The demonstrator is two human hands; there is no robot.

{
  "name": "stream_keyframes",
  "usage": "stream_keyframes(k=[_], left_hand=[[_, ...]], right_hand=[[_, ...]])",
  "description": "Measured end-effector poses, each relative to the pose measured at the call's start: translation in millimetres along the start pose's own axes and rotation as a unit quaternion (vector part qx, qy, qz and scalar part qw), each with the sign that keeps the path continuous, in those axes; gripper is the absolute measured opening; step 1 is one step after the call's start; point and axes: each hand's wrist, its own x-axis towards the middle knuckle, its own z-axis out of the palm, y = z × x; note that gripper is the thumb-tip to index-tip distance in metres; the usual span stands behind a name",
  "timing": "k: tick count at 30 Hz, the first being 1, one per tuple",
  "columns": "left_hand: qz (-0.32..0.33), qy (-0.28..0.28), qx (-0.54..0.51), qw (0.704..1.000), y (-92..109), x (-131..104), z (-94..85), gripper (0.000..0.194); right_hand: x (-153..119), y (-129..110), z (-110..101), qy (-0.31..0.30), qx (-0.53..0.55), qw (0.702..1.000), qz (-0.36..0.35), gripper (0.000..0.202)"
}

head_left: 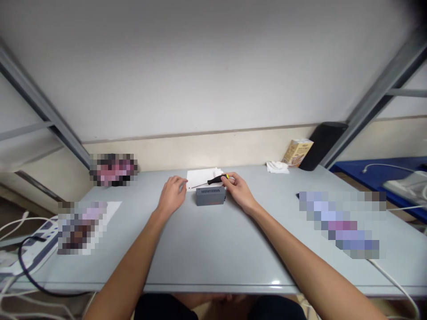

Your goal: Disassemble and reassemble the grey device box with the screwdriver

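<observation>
Between the thumb and fingers of my right hand (237,187) is the butt of a screwdriver (215,179) with a black and yellow handle. Its thin shaft points left, above a white sheet of paper (196,177). A small dark grey box (211,197) with a row of slots along its top stands on the table just in front of the paper, close to my right fingertips. My left hand (173,194) rests at the paper's left edge with curved fingers, thumb slightly apart, and nothing visible in it. A tiny dark spot lies on the paper near the shaft's tip.
At the back right of the table (213,249) are a crumpled tissue (277,167), a yellow carton (298,152) and a black cylinder (323,146). A white power strip (43,240) with cables is at the left edge. Blurred-out items lie on both sides. Metal posts flank the table.
</observation>
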Motion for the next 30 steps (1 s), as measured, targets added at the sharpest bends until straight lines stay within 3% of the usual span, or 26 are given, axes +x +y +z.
stream_keyframes(k=[3,9,18,30], left_hand=[[-0.005,-0.046,0.031,0.998,-4.8,-1.7,1.9,0.024],[-0.005,-0.067,0.043,0.997,-2.0,-2.0,0.5,0.025],[-0.002,-0.051,0.036,0.998,-1.2,-2.6,3.1,0.021],[0.013,-0.011,-0.021,1.000,-2.2,-0.4,1.5,0.016]], right_hand=[[-1.1,0.5,2.0,-0.023,0.018,1.000,0.002,0.062],[-2.9,0.9,4.4,-0.059,0.048,0.997,-0.002,0.060],[-0.2,-1.5,1.9,-0.014,0.031,0.999,-0.014,0.061],[0.7,-1.0,-0.9,-0.006,0.011,1.000,-0.019,0.061]])
